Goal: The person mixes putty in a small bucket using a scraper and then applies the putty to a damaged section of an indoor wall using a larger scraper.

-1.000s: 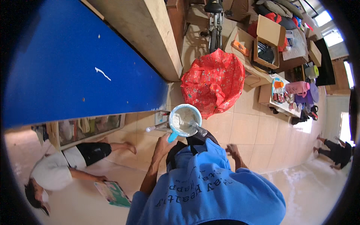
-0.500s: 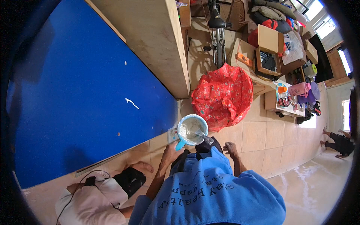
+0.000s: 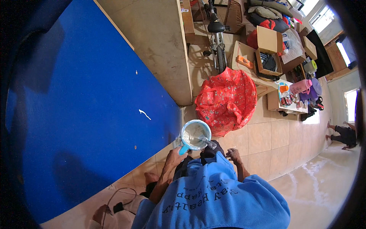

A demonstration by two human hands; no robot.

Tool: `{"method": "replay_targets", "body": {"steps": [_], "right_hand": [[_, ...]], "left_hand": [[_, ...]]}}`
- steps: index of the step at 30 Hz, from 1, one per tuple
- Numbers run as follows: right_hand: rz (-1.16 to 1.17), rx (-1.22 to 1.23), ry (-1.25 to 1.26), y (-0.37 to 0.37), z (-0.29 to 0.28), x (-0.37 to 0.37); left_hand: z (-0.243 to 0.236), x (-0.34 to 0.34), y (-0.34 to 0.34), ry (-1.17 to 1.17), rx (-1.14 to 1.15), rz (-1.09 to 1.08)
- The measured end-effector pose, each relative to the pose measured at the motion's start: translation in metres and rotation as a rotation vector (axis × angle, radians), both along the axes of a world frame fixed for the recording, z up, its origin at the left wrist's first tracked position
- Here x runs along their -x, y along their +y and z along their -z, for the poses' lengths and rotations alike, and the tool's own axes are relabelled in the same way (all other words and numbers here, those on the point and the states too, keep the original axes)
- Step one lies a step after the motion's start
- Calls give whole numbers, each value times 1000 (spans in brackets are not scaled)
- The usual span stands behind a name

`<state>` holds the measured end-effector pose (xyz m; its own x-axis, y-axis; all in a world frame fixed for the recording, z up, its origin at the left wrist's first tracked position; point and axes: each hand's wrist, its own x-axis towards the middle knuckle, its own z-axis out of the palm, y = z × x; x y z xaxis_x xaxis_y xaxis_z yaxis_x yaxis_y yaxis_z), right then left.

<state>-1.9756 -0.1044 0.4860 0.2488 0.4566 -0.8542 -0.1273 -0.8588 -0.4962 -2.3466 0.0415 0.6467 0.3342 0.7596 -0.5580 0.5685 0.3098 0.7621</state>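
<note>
My left hand (image 3: 175, 156) grips the handle of a light blue plastic dipper (image 3: 184, 148). Inside the dipper is whitish paste (image 3: 193, 134), and a tool with a greyish handle (image 3: 209, 143) leans out over its right rim; its working end is in the paste, so its kind is hidden. My right hand (image 3: 233, 154) hangs beside my right hip, smeared with pale residue, its fingers loosely bent and apart with nothing seen in them.
On the left stands a large blue panel (image 3: 99, 103) with a white streak. Ahead are a red patterned bundle (image 3: 227, 101), a bicycle (image 3: 219, 45) and an open cardboard box (image 3: 268, 63). Another person (image 3: 118, 212) is low at the left; one more (image 3: 343, 135) is far right.
My view has shifted, so the blue panel fills more of the lower left and the person there shows less. The dipper stays in my left hand; my right hand hangs much as before.
</note>
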Motion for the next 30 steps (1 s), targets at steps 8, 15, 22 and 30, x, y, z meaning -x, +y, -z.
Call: {"method": "replay_targets", "body": {"steps": [8, 15, 22, 30], "right_hand": [[9, 4, -18, 11, -7, 12], [-113, -328, -238, 62, -2, 10], [-145, -1052, 151, 324, -150, 67], [11, -995, 230, 480, -162, 138]], "left_hand": [[-7, 3, 8, 27, 19, 27], [-11, 0, 11, 49, -60, 31], [-14, 14, 6, 67, -89, -34], [-31, 7, -1, 111, -82, -109]]}}
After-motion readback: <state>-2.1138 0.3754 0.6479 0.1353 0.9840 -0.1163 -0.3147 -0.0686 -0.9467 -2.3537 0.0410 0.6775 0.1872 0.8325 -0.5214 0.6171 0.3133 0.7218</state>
